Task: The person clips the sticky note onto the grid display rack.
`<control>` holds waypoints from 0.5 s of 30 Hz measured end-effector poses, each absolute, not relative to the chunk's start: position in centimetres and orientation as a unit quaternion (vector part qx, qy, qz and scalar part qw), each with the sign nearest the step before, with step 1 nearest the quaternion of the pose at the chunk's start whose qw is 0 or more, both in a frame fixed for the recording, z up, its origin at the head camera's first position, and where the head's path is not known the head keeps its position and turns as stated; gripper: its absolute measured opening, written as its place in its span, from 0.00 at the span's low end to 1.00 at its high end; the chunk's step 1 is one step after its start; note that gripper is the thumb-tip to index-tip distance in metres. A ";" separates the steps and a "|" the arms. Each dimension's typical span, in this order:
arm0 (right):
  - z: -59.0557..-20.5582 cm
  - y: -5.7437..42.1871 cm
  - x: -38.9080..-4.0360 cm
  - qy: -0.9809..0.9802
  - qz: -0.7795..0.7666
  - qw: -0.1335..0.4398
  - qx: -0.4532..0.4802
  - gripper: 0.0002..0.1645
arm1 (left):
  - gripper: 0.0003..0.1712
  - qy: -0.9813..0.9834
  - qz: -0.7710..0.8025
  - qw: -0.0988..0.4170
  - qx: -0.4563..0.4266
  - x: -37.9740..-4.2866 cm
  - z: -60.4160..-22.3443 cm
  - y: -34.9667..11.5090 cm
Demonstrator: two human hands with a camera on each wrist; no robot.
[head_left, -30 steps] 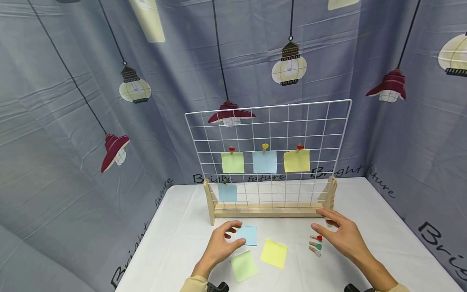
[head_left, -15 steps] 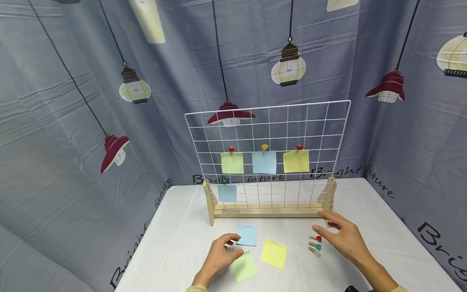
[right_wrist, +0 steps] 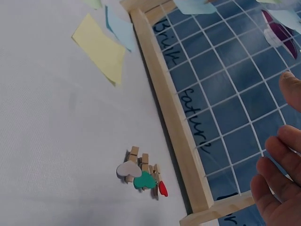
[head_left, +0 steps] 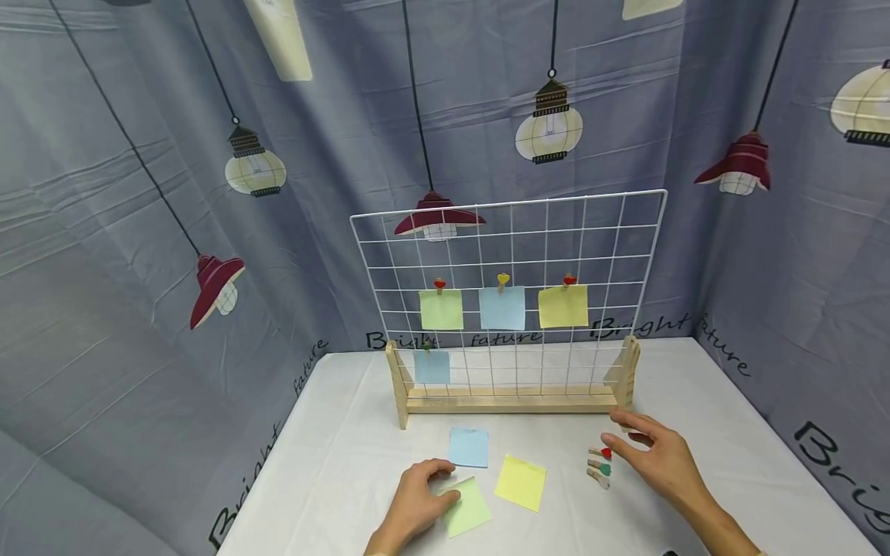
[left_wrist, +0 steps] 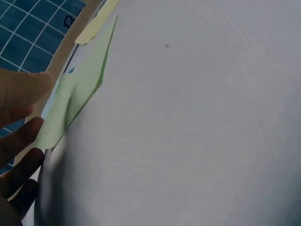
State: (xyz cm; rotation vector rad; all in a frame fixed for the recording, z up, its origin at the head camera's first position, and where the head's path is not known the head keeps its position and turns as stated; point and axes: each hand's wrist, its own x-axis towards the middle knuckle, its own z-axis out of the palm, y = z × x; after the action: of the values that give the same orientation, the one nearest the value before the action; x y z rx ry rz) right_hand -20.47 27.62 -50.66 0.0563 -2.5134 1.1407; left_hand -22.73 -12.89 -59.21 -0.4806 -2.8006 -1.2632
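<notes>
My left hand (head_left: pixel 416 500) hovers over the left side of a light green sticky note (head_left: pixel 471 511) on the white table. Its thumb and fingers are spread apart around the note's near edge, as the left wrist view shows the green note (left_wrist: pixel 80 89) beside the fingers; whether a fingertip touches it I cannot tell. My right hand (head_left: pixel 660 459) is held above the table, loosely curved and holding nothing. Just left of it lie three small wooden clothespins with hearts: red (head_left: pixel 606 453), green (right_wrist: pixel 144 180) and whitish (right_wrist: pixel 128 169).
A blue sticky note (head_left: pixel 469 448) and a yellow one (head_left: pixel 521 483) lie near the green note. Behind stands a white wire grid (head_left: pixel 549 255) on a wooden base (head_left: pixel 511 403), with several notes clipped to it. Printed grey curtains (head_left: pixel 334 154) surround the table.
My left hand has moved down and toward me, from beside the blue note to the green note. The right hand has shifted only slightly, right and down. The notes and clothespins lie as before.
</notes>
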 end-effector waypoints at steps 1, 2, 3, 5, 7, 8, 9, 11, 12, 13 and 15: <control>-50.7 27.7 -20.4 -0.895 0.405 0.187 0.018 0.30 | 0.22 -0.904 -0.399 0.015 -0.155 -22.6 -59.3 -12.9; -50.8 27.7 -20.4 -0.896 0.404 0.185 0.016 0.30 | 0.22 -0.907 -0.390 0.017 -0.157 -22.5 -59.4 -12.9; -50.8 27.7 -20.4 -0.897 0.403 0.183 0.014 0.30 | 0.22 -0.910 -0.381 0.020 -0.160 -22.5 -59.5 -12.9; -51.0 27.9 -20.4 -0.896 0.408 0.176 0.012 0.31 | 0.21 -0.915 -0.364 0.032 -0.170 -22.3 -59.6 -12.9; -51.1 28.0 -20.5 -0.894 0.414 0.170 0.008 0.31 | 0.19 -0.919 -0.348 0.046 -0.181 -22.2 -59.6 -12.8; -51.2 28.1 -20.5 -0.893 0.419 0.167 0.007 0.31 | 0.18 -0.920 -0.343 0.052 -0.185 -22.2 -59.6 -12.7; -51.3 28.1 -20.5 -0.892 0.422 0.163 0.006 0.31 | 0.16 -0.920 -0.340 0.057 -0.188 -22.2 -59.5 -12.7; -51.4 28.2 -20.5 -0.891 0.427 0.155 0.001 0.33 | 0.13 -0.920 -0.339 0.060 -0.188 -22.2 -59.5 -12.6; -51.4 28.2 -20.5 -0.891 0.428 0.152 -0.002 0.33 | 0.12 -0.920 -0.339 0.059 -0.189 -22.1 -59.5 -12.6; -51.5 28.2 -20.5 -0.893 0.426 0.147 -0.005 0.34 | 0.10 -0.920 -0.339 0.057 -0.188 -22.1 -59.4 -12.5; -51.6 28.2 -20.5 -0.896 0.422 0.139 -0.009 0.35 | 0.08 -0.919 -0.340 0.057 -0.189 -22.1 -59.4 -12.6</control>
State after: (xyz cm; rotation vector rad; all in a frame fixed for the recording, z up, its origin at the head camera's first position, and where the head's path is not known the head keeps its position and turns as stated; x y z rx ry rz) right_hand -20.46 28.22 -51.57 -0.0273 -2.5894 1.2200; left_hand -22.13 -12.55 -59.41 -0.5720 -2.7887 -1.0322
